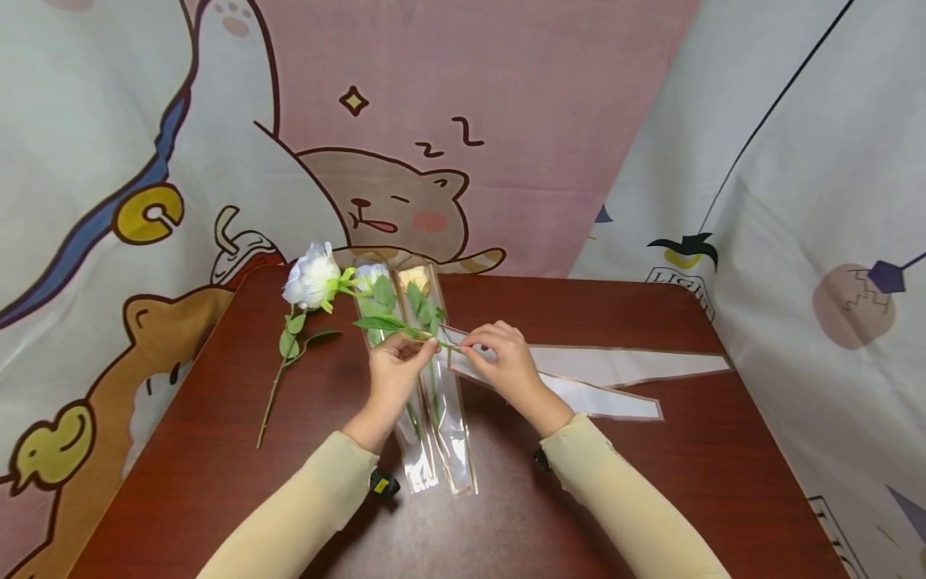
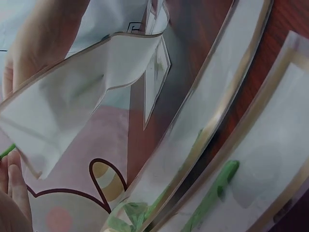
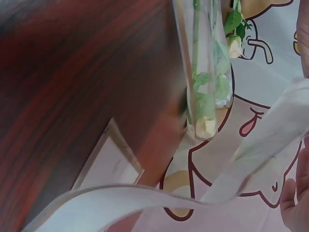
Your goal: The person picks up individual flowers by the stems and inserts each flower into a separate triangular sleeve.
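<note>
The two cream sleeves [image 1: 304, 515] sit nearest the camera, forearms extended over the dark wooden table [image 1: 723, 498]. Behind the table hangs a printed cartoon backdrop [image 1: 405, 121].

On the table, right of centre, lie two flat empty sleeves [image 1: 622, 378] with gold edging. At centre lie two clear sleeves [image 1: 434, 434], each already containing a flower. A loose white rose [image 1: 311, 277] lies at the left, well apart from the hands.

The left hand [image 1: 394, 370] pinches the stem of a white rose [image 1: 405, 330] held above the table, its bloom pointing away and to the left. The right hand [image 1: 502, 362] pinches the stem end together with the mouth of an empty sleeve [image 1: 463, 354], fingers curled on both.

Handling judgement: the rose appears light and artificial, with a thin, moderately stiff stem; leaves and petals are soft and deform easily. Grip the bare stem below the leaves. The sleeve film appears thin, slippery and floppy; hold it at the gold-edged opening.
</note>
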